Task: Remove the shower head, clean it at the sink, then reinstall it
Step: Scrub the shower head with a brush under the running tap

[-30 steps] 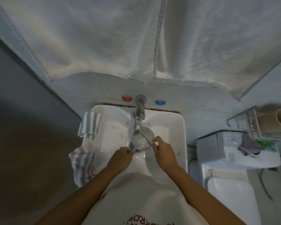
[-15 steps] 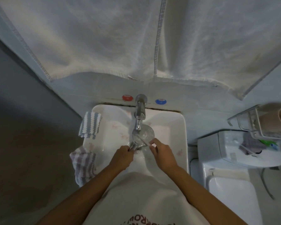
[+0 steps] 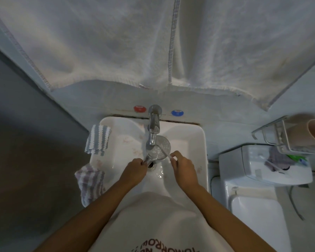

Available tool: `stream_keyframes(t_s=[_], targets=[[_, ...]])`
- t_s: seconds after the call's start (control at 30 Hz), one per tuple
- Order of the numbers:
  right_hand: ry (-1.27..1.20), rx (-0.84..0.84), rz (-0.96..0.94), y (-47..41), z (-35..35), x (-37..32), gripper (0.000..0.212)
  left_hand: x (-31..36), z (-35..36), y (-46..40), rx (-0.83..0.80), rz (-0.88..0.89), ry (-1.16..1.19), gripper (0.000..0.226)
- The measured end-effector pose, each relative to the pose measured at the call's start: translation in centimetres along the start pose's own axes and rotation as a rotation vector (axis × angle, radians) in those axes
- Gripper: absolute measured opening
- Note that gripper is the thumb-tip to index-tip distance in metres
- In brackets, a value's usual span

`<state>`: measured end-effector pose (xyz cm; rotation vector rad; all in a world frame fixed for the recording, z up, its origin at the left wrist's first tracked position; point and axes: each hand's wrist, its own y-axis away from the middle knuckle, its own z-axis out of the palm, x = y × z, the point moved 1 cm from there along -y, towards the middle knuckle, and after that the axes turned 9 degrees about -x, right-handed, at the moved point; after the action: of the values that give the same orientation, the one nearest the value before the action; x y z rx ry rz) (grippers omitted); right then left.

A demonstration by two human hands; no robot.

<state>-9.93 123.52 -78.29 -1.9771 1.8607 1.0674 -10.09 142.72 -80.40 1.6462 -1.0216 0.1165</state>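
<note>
A round chrome shower head (image 3: 160,148) lies face up over the white sink (image 3: 198,142), just under the chrome tap (image 3: 154,124). My left hand (image 3: 135,170) grips its handle at the lower left. My right hand (image 3: 183,166) pinches a thin white brush (image 3: 165,151) whose tip rests across the face of the shower head. Water wets the basin around the drain (image 3: 151,165).
Two striped cloths (image 3: 98,140) (image 3: 90,182) hang over the sink's left rim. Red (image 3: 139,108) and blue (image 3: 177,112) knobs sit on the wall. White towels (image 3: 153,42) hang overhead. A toilet cistern (image 3: 258,168) and a wire rack (image 3: 273,137) stand to the right.
The brush has swept across the shower head's face, and my right hand shifted slightly. My left hand keeps its hold on the handle.
</note>
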Motion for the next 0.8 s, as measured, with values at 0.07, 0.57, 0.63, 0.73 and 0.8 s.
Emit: stream_keyframes(t_s=[0.07, 0.57, 0.63, 0.73, 0.8], targets=[[-0.005, -0.005, 0.016, -0.05, -0.05, 0.25, 0.012, -0.23, 0.15, -0.09, -0.003, -0.002, -0.005, 0.031], [0.003, -0.117, -0.045, 0.47, 0.54, -0.33, 0.015, -0.22, -0.12, -0.49, 0.016, -0.023, 0.022, 0.030], [0.002, -0.037, -0.007, 0.16, 0.12, -0.10, 0.015, -0.05, -0.20, -0.54, 0.015, -0.021, 0.033, 0.029], [-0.011, -0.033, -0.005, 0.14, 0.02, 0.08, 0.014, 0.08, -0.24, -0.58, 0.025, -0.026, 0.029, 0.030], [-0.011, -0.106, -0.036, 0.43, 0.38, -0.21, 0.015, 0.15, -0.23, -0.57, 0.022, -0.035, 0.040, 0.030]])
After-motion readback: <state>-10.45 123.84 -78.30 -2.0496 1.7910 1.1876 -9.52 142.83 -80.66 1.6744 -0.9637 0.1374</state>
